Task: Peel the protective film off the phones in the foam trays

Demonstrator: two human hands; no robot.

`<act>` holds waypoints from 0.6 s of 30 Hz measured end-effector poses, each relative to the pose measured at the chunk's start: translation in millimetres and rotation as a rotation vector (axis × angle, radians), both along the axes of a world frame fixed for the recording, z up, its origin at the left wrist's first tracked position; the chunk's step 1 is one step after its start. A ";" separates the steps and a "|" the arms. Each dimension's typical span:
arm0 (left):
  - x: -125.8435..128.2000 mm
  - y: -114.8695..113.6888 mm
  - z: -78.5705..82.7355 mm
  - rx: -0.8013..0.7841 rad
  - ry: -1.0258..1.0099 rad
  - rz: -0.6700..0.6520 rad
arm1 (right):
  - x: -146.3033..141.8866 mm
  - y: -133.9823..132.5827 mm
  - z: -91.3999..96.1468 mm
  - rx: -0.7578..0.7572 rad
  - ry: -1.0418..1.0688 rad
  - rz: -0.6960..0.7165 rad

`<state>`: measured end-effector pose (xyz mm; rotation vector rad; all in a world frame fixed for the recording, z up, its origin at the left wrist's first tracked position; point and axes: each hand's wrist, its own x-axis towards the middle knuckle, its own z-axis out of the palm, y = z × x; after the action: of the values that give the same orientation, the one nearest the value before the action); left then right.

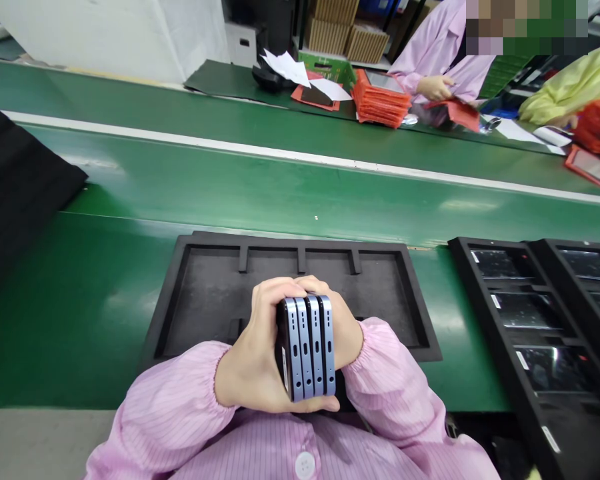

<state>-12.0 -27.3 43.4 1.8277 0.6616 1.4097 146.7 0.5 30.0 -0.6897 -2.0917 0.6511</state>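
Observation:
Several smartphones [310, 350] stand pressed side by side in a stack, their light-blue bottom edges with ports and speaker slots facing me. My left hand [255, 363] wraps round the stack from the left, its thumb running beneath and its fingers over the top. From the other side my right hand [344, 327] closes on the same stack; part of its fingers is hidden behind the phones. Under and beyond both hands lies a black foam tray [183, 257] with small dividers along its edges. Its visible floor shows no phones.
At right, two black trays [500, 347] hold dark-screened devices. A black sheet-like object [25, 193] juts in from the left. Beyond the green bench [260, 180], a co-worker in pink [433, 87] handles an orange-red pouch near a stack of orange-red pouches [381, 100]; another person's yellow sleeve [575, 83] shows.

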 end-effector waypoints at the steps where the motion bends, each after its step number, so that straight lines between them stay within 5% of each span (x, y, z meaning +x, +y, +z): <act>1: 0.1 0.1 0.0 -0.001 -0.003 -0.001 | -0.1 0.2 1.0 0.009 0.001 -0.003; 18: 2.0 0.5 1.8 -0.005 0.014 0.010 | 4.6 -0.5 -7.3 -0.082 0.007 0.047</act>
<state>-9.9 -26.7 45.2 1.8342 0.6820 1.4018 151.3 0.0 22.8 -0.6844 -2.0893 0.7685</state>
